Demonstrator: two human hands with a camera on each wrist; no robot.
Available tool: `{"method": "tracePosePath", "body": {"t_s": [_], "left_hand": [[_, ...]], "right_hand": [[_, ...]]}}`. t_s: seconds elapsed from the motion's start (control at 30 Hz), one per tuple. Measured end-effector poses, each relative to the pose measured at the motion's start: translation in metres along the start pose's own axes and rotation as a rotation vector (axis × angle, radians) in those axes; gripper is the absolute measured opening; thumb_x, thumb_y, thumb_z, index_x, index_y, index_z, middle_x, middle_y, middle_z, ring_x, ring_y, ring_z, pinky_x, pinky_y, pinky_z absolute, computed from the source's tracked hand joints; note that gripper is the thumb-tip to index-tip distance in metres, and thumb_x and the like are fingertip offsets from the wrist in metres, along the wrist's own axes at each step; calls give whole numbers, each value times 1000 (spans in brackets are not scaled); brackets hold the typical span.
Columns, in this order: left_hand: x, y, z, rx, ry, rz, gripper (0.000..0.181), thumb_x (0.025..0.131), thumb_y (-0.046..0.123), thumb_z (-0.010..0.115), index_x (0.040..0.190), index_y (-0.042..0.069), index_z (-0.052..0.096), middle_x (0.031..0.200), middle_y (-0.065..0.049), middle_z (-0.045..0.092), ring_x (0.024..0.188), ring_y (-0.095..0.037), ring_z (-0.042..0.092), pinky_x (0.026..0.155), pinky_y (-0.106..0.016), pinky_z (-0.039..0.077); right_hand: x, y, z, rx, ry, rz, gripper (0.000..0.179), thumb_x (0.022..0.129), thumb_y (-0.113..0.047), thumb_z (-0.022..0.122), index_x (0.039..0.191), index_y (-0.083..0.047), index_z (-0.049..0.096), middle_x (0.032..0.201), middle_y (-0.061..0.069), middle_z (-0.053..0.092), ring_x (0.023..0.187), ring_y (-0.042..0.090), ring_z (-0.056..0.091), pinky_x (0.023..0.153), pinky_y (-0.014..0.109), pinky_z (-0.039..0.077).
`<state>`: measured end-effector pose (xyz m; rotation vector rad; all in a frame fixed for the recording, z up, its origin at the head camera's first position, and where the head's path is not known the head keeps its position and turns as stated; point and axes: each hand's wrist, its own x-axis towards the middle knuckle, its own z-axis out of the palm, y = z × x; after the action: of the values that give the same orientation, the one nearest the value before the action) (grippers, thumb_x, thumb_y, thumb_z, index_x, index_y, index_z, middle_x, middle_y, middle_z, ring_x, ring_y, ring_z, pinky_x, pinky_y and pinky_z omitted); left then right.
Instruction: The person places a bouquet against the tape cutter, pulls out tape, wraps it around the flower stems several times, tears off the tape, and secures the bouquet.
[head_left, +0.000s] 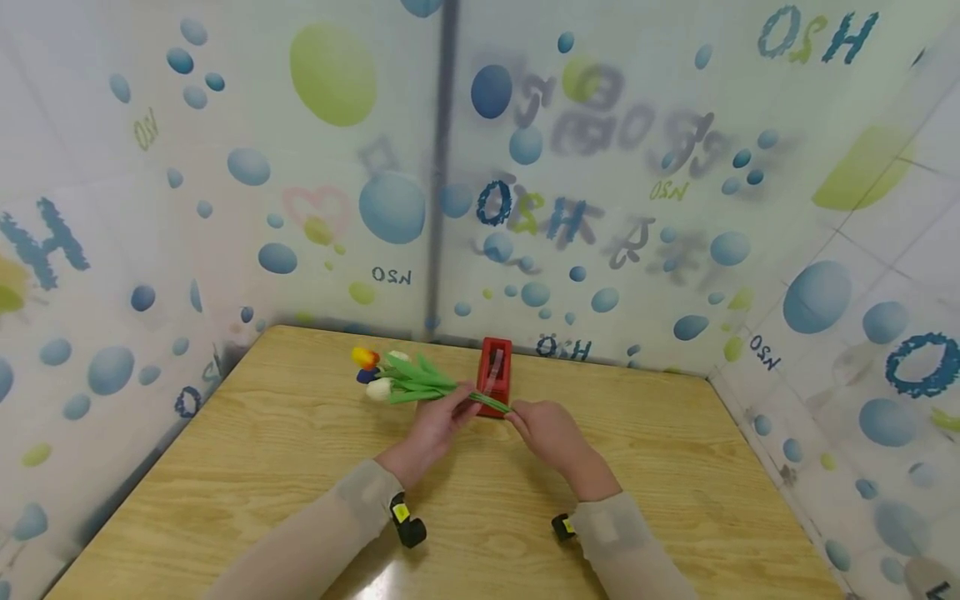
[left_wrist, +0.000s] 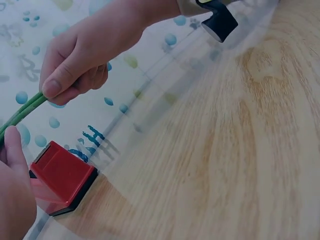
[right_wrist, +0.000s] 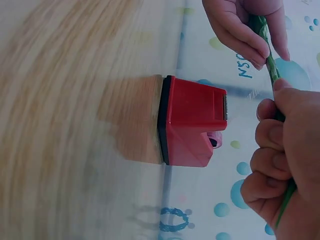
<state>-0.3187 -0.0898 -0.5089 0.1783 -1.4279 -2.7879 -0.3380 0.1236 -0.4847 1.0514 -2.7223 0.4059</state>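
Observation:
A bunch of tulips (head_left: 408, 381) with white, orange and dark blue heads lies across both hands above the table, heads to the left. My left hand (head_left: 435, 425) holds the green stems just below the leaves, thumb on one side and fingers on the other. At the stem ends, my right hand (head_left: 551, 433) grips with curled fingers, as the right wrist view shows of that hand (right_wrist: 285, 155). Behind the stems stands a red tape dispenser (head_left: 485, 346) with a black base. A pale translucent strip (head_left: 495, 367) shows over it; where it ends is unclear.
The wooden table (head_left: 300, 492) meets patterned wall sheets (head_left: 390, 275) at its back and right edges. The dispenser (right_wrist: 195, 107) stands close to the back edge, its toothed cutter facing up. Small black cameras (head_left: 408, 525) sit on both wrists.

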Motion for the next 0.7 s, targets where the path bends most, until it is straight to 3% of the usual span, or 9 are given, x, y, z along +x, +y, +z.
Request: {"method": "tracePosePath", "body": {"t_s": [0.23,0.43,0.6,0.7], "left_hand": [[2,-1,-2,6,12,-23,7,104,10,70,107,4,70,115,-11,73,89,-11,75,81,-21,65],[1,-1,-9,-2,9,-45,7,105,3,65,109,0,70,109,-9,72,92,-13,74,82,-21,65],[2,-5,-8,18,-6,-66,12,102,-1,68,112,-6,69,100,-6,72,88,-14,75,81,-22,65],[3,-8,-5,33,-16,-77,19,100,-2,70,117,-10,66,98,-6,73,86,-13,76,81,-23,65]], "right_hand": [[0,4,3,28,-9,11,26,110,-30,59,87,-17,60,65,-9,36,60,9,40,61,26,40],[3,1,5,51,-62,41,30,111,-31,57,84,-18,57,65,-9,36,60,8,40,61,26,40],[1,-1,-1,108,-137,187,38,111,-40,56,82,-17,63,63,-7,43,58,10,43,60,27,41],[0,-3,-7,164,-118,308,40,110,-42,58,84,-14,69,64,-4,50,59,13,47,58,29,40]]}}
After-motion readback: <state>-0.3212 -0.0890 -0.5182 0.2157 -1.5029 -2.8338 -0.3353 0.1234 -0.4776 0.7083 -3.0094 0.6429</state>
